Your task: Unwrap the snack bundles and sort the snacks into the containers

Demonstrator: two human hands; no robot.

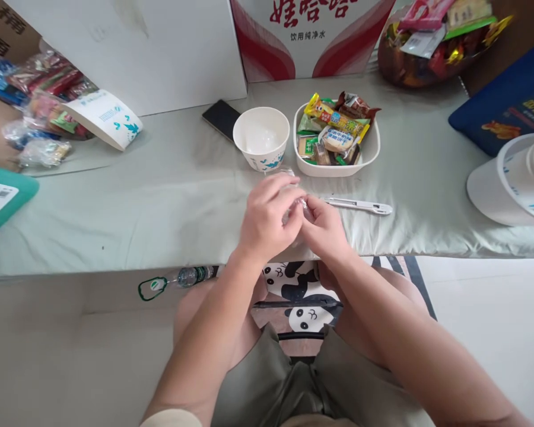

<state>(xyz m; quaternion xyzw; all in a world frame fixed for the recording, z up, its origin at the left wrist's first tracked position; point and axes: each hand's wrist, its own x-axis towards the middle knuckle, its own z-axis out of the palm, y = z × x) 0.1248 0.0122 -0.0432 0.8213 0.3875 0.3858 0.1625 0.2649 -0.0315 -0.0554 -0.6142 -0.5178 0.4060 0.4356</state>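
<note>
My left hand [267,216] and my right hand [323,228] meet over the front edge of the grey-green table cloth [160,201]. Both have their fingers curled around a small clear plastic item [301,203], mostly hidden between them. Just beyond the hands stands a white paper bowl [261,138] with blue marks, which looks empty. To its right is a white square bowl [336,166] filled with several wrapped snacks [336,127]. A white utility knife [358,206] lies on the cloth right of my right hand.
A black phone [221,117] lies behind the paper bowl. Bags of snacks [40,107] and a stack of paper bowls [104,118] sit far left, more bowls [516,178] far right, cartons [311,35] behind. A water bottle [191,276] lies below the table.
</note>
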